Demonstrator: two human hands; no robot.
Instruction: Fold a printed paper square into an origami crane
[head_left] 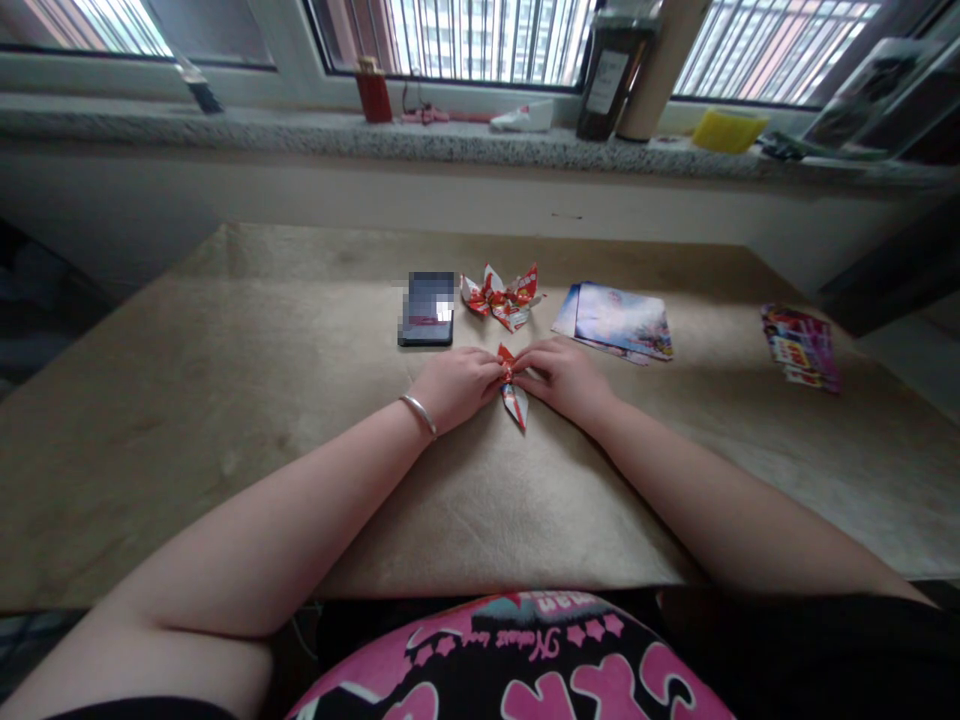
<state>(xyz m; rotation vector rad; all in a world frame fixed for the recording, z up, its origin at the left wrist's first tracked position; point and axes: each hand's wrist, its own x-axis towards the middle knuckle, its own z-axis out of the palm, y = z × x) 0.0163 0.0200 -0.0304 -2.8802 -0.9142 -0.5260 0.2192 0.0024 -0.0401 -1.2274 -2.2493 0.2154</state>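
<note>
A folded red-and-white paper strip [514,400] with pointed ends lies in front of me on the table, pinched at its narrow middle. The fingers of my left hand [457,385] close on it from the left, below a silver bracelet on the wrist. From the right, my right hand [566,378] grips the same paper with thumb and fingertips. Just beyond the hands sits a flower-like piece of folded paper [501,297] in matching red and white, its petals spread. My fingertips partly hide the middle of the strip.
A dark phone [427,310] lies left of the paper flower. Several glossy picture sheets [622,320] are to its right, and colourful printed packets [801,348] lie farther right. Behind the table, the granite windowsill [285,130] holds a red bottle [373,92], a dark bottle [611,80] and a yellow sponge-like block [727,130].
</note>
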